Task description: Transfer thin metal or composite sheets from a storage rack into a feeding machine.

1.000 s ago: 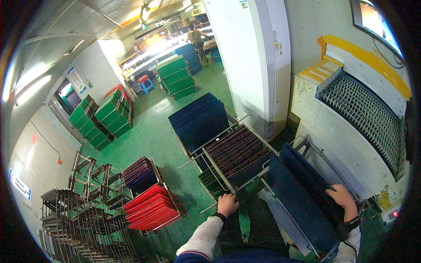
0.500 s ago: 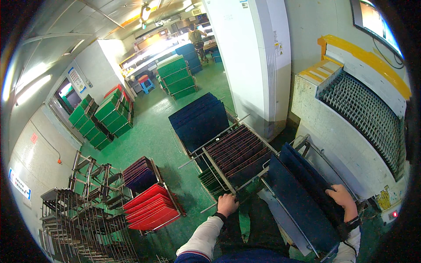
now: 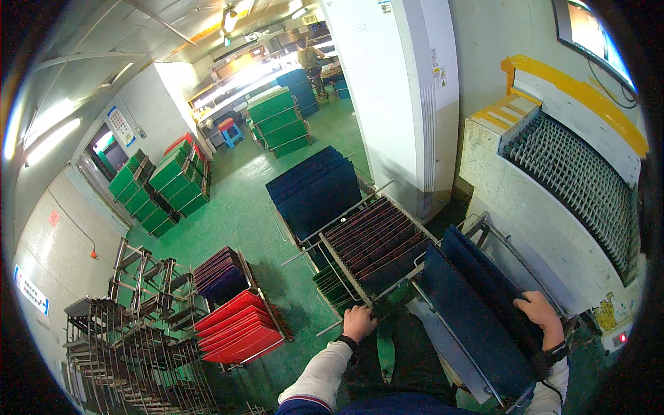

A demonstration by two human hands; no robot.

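Note:
My left hand [image 3: 360,323] is closed at the near corner of a metal rack [image 3: 349,271] in front of me. Thin dark panels [image 3: 379,238] stand in a row inside that rack. To the right, my right hand [image 3: 538,309] grips the upper edge of a dark blue panel [image 3: 492,277]; its fingertips are partly hidden. Another large blue panel [image 3: 460,315] stands beside it, tilted in a second metal rack [image 3: 443,326]. A dark band circles each wrist. Behind the first rack, more dark blue panels [image 3: 315,190] stand close together.
At right is a machine [image 3: 484,180] with rows of pale slats [image 3: 574,187]. A white cabinet [image 3: 394,90] stands ahead. Red panels [image 3: 238,328] and metal racks [image 3: 131,346] are at left. Green stacks [image 3: 277,121] stand farther off, near another person [image 3: 309,62].

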